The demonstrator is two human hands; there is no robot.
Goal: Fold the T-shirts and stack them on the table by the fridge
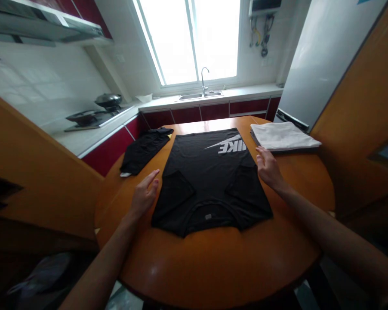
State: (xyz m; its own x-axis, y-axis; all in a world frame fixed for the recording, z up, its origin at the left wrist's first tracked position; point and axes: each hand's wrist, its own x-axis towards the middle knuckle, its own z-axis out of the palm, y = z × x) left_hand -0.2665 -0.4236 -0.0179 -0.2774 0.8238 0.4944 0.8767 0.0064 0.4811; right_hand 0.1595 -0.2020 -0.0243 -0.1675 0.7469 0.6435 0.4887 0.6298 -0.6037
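Observation:
A black T-shirt (210, 172) lies flat on the round wooden table (213, 262), its neckline toward me and both sleeves folded inward over the body. White lettering and a swoosh show near its far right side. My left hand (145, 193) hovers just left of the shirt, fingers extended and holding nothing. On the other side, my right hand (268, 168) is at the shirt's right edge, fingers stretched out, also with nothing in it. Whether its fingertips touch the cloth I cannot tell.
A dark garment (145, 148) lies loosely at the table's left. Folded clothes with a white piece (284, 135) on top sit at the right. Beyond the table are a counter with a sink (200, 95), a stove (99, 118) and a fridge (329, 56).

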